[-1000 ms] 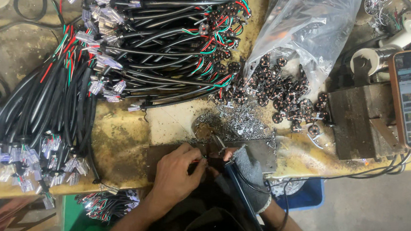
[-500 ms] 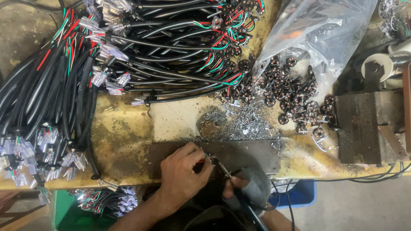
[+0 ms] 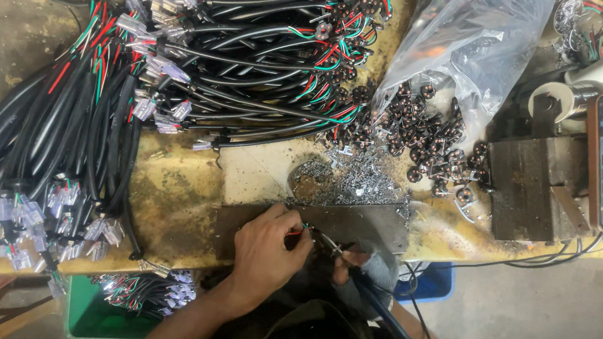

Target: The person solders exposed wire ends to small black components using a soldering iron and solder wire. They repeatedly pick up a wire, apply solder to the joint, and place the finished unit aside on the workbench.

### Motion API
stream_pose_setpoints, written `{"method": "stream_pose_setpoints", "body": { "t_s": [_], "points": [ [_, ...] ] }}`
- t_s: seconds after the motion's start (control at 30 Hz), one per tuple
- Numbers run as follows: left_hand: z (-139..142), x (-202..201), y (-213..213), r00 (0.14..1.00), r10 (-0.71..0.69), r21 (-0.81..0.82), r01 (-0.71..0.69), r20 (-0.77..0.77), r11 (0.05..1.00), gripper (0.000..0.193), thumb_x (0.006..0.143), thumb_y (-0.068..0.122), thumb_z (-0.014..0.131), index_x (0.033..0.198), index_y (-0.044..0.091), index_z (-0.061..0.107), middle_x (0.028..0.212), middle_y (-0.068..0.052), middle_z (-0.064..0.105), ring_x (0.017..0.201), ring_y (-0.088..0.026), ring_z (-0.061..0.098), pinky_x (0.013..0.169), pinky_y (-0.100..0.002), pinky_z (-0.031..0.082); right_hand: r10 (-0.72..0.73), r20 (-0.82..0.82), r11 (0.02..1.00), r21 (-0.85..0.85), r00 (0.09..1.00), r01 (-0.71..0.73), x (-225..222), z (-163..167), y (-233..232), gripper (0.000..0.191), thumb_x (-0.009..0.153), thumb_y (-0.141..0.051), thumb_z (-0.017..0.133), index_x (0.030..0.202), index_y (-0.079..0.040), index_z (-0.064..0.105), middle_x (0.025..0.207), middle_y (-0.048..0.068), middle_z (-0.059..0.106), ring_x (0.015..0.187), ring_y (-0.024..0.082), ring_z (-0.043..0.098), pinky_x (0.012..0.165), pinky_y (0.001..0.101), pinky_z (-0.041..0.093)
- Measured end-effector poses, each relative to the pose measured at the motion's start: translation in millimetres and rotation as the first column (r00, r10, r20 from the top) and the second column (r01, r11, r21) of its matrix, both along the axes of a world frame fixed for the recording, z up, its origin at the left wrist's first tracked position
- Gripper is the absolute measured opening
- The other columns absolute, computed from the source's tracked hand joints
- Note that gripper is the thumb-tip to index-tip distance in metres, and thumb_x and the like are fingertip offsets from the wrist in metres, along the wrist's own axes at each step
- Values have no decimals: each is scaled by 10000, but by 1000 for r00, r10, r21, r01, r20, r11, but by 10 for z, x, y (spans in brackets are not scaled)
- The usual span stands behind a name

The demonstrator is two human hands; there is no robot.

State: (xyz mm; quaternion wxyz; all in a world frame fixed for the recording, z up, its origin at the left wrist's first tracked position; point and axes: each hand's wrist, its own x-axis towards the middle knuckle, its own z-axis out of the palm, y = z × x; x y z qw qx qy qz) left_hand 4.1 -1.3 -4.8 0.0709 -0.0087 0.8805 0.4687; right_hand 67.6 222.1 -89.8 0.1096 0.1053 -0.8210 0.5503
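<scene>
left hand [image 3: 265, 253]: closed on wire ends [image 3: 296, 231] at tabletop [image 3: 172, 203] edge | right hand [image 3: 353, 259]: gripping soldering tool [image 3: 330, 245], tip at the wires | done, judged: finished cable bundle [image 3: 267, 54] above hands | left: loose plug inserts [image 3: 424, 128] up-right, cables [image 3: 40, 165] to the left

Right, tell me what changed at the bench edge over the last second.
The left hand stayed at the bench edge, pinching the small wired part. The right hand dropped from beside the metal scraps toward the body, then came back up to the part with a thin tool. Cable bundles, plastic bag and metal block did not move.
</scene>
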Motion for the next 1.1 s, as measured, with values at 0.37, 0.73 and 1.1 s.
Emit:
{"method": "stream_pose_setpoints", "body": {
  "t_s": [0.37,0.73,1.1],
  "points": [
    [-79,22,12,1000,-2,-14,2,-26,1000,157,772,179,782,749,58,683,743,-61,637,585,-260,647,514,-397,489,-60,52,996,-58,997,64,-17,-39,59,173,854,-27,768,976,-58,650,783,73,699,649,162,685,552,275,555],
    [-116,47,18,995,9,-14,-10,-97,1000,163,788,187,771,731,72,671,763,-53,647,624,-273,661,533,-403,503,6,636,999,-36,772,21,-35,-172,259,54,859,-50,759,876,-6,734,715,92,726,634,173,685,570,308,544],
    [-126,47,25,988,13,-15,-15,-151,1000,158,790,179,763,728,73,664,768,-54,646,645,-274,667,540,-398,507,-40,323,939,-312,946,147,141,-426,201,126,863,69,753,934,-18,696,821,112,732,679,164,682,589,283,538]
  ]
}}
